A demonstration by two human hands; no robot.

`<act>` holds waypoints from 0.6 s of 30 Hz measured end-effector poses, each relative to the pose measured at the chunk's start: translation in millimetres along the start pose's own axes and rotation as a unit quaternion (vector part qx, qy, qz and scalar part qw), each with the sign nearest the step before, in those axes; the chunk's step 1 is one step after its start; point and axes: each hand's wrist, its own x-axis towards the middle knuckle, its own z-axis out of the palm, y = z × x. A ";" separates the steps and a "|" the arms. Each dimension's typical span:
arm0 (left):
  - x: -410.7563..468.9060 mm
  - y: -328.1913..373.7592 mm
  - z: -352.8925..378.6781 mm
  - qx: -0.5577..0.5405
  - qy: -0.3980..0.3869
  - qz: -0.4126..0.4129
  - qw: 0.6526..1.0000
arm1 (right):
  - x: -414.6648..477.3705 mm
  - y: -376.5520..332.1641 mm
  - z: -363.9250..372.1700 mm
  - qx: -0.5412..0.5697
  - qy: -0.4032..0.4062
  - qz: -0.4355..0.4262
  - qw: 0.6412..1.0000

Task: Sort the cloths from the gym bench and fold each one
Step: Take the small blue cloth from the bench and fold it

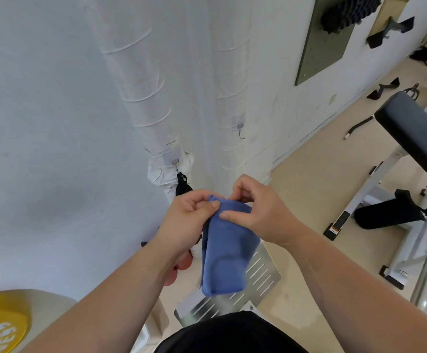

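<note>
A blue cloth (226, 253) hangs folded in the air in front of me, its doubled lower edge rounded. My left hand (185, 220) pinches its top left corner between thumb and fingers. My right hand (255, 210) grips the top edge beside it, thumb pressed on the front of the fabric. Both hands touch at the top of the cloth. The black padded gym bench (416, 133) stands at the right, with no cloth visible on the part in view.
A white wall with wrapped pipes (141, 98) is straight ahead. A slotted metal plate (255, 278) lies on the beige floor below the cloth. A yellow weight plate (0, 324) sits at the lower left. The bench's white frame (411, 245) and a steel bar occupy the right.
</note>
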 end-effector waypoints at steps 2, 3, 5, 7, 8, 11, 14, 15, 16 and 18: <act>5.7 -2.3 -5.5 -0.002 0.031 0.010 0.999 | -2.5 5.8 -9.8 -0.003 -0.021 0.020 1.000; 7.7 -2.0 -8.8 -0.005 0.046 0.019 0.999 | -3.8 8.3 -15.5 -0.007 -0.029 0.028 0.999; 11.0 -0.1 -16.0 -0.011 0.071 0.038 0.997 | -5.9 13.2 -25.4 -0.030 -0.048 0.028 0.998; 12.7 5.2 -21.6 -0.014 0.077 0.052 0.996 | -5.6 16.6 -30.9 -0.057 -0.064 0.024 0.996; 13.5 8.2 -23.4 -0.013 0.072 0.056 0.996 | -4.8 17.8 -32.4 -0.062 -0.064 0.026 0.996; 17.9 12.8 -29.3 0.010 0.061 0.071 0.996 | -0.2 19.8 -38.3 -0.047 -0.021 0.022 0.998; 23.3 15.1 -39.8 0.050 0.040 0.076 0.995 | 7.0 12.3 -40.5 0.053 0.040 0.030 0.997; 24.9 17.9 -44.2 0.061 0.027 0.071 0.995 | 9.7 7.3 -39.7 0.084 0.050 0.033 0.995; 26.7 22.1 -48.8 0.072 0.010 0.065 0.995 | 12.3 2.2 -38.2 0.102 0.052 0.034 0.993; 30.1 34.7 -54.9 0.101 -0.047 0.057 0.992 | 17.2 -8.5 -34.8 0.118 0.036 0.028 0.992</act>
